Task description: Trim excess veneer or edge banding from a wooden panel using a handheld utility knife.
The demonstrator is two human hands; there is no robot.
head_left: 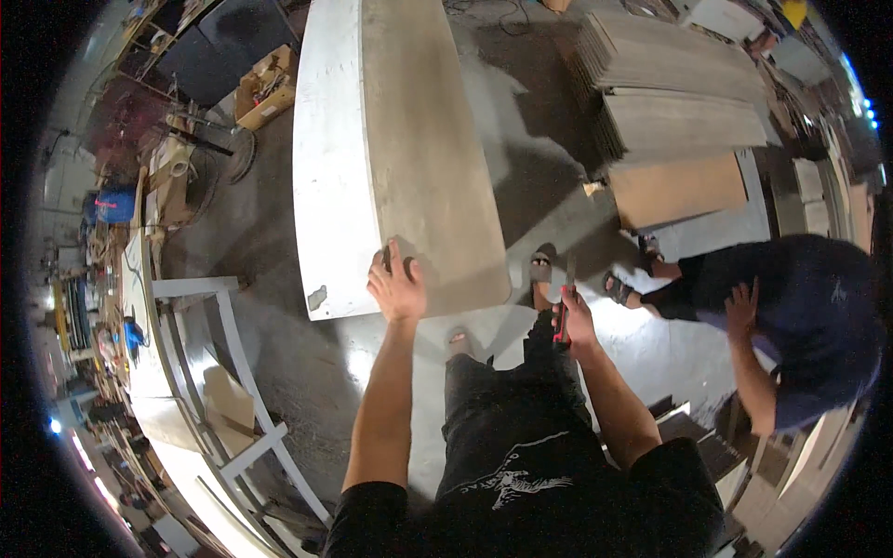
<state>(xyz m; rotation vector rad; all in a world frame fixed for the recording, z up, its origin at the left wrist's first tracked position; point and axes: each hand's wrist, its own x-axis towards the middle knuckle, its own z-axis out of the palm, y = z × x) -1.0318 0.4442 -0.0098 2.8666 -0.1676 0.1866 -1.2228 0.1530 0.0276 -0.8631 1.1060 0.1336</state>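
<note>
My left hand [398,290] rests near the close end of a long table-like panel, at the seam between its white strip [330,186] and its grey-brown board [428,158]. A small dark object shows between its curled fingers and thumb, too small to name. Off the panel's near right corner, my right hand [579,321] is closed around the red-and-black handle of a hand tool [561,314]. A slim greyish blade points away from me; its exact kind is unclear. A dark chipped patch [317,298] marks the white strip's near corner.
A co-worker [791,325] in dark clothes bends in from the right, close to my right arm. Stacked boards [684,84] lie at the far right. At left stand a white metal frame [246,372] and a cardboard box [268,88] of small items.
</note>
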